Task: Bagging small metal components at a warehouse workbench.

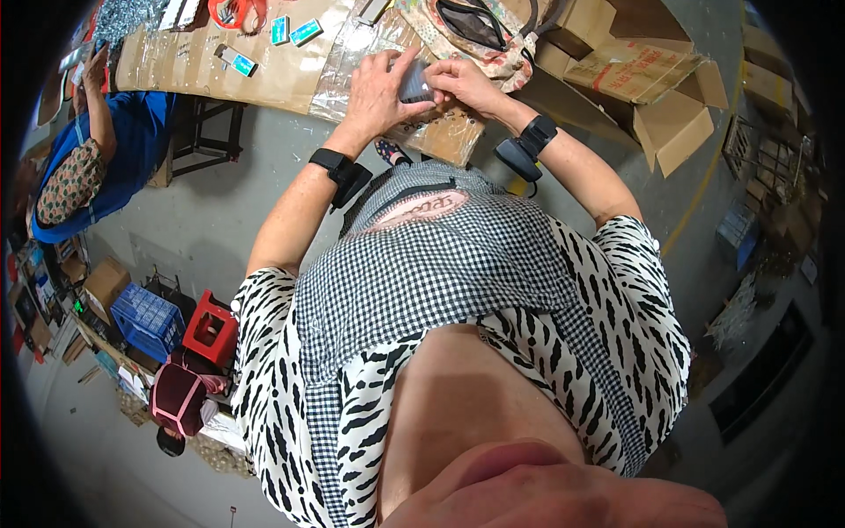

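Note:
A small greyish see-through plastic case (415, 83) lies between my hands near the table's front edge. My left hand (384, 91) holds it from the left, thumb along its near side and fingers over its far side. My right hand (468, 86) pinches at the right edge of the case, its fingertips drawn together. What the right fingertips hold is too small to make out. Several tiny dark pieces (421, 125) are scattered on the cardboard-covered table (458, 141) just below the hands. Clear plastic film (339, 75) covers the tabletop beside my left hand.
Small blue-and-white boxes (305, 33) and an orange-red looped item (236, 12) lie to the far left. A floral bag (521, 70) sits beyond my right hand. Open cardboard boxes (673, 132) stand at right. A co-worker in a blue apron (145, 132) is at the left.

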A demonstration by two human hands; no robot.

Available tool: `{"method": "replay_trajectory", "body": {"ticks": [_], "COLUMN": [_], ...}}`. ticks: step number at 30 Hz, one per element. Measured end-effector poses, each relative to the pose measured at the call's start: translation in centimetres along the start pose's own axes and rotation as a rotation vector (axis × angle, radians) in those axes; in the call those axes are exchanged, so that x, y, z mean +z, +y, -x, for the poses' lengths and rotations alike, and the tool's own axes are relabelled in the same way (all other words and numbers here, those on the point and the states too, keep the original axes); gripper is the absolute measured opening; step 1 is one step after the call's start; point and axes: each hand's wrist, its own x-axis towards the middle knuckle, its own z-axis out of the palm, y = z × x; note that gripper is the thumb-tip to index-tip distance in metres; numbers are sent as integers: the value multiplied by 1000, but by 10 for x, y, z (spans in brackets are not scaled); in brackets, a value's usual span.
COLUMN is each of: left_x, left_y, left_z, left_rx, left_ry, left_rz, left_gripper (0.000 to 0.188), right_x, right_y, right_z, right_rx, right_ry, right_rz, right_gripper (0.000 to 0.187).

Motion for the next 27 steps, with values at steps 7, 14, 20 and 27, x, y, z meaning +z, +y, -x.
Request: {"method": "replay_trajectory", "body": {"ticks": [7,14,20,27], "left_x": [9,-28,-165,-262], "left_y": [-5,10,69,87], "left_z": [-1,-13,-9,73], "left_rx": [-45,-36,87,94], "left_ry": [-26,-26,-15,-94], "left_rz": [-23,-69,-169,-188], "left_gripper": [83,81,87,89], "right_x": [11,24,50,153], "right_y": [8,-36,-139,-192], "right_z": [-5,-3,64,124], "right_rx": [0,-71,-113,-45], "right_ry": [116,374,115,32], "right_rz": [122,543,346,239], "right_gripper": [20,26,20,18]}}
